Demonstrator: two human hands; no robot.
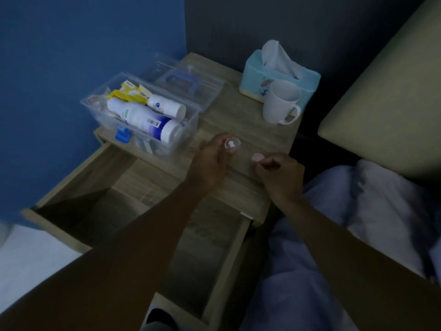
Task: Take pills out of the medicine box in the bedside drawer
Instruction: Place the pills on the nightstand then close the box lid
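Note:
The clear plastic medicine box (100, 103) stands open on the wooden nightstand top, holding white bottles (143, 118) and yellow packets; its lid (191, 78) with a blue handle lies behind it. My left hand (212, 161) grips a small clear round container (232, 145) with white pills inside, just above the nightstand. My right hand (279, 173) pinches a small pale pink cap (257, 157) close to the right of the container. The drawer (78, 206) below is pulled open.
A white mug (280, 103) and a light blue tissue box (253, 72) stand at the back right of the nightstand (238, 194). A bed with a beige headboard cushion (381, 91) and pale bedding (358, 223) lies to the right. A blue wall is on the left.

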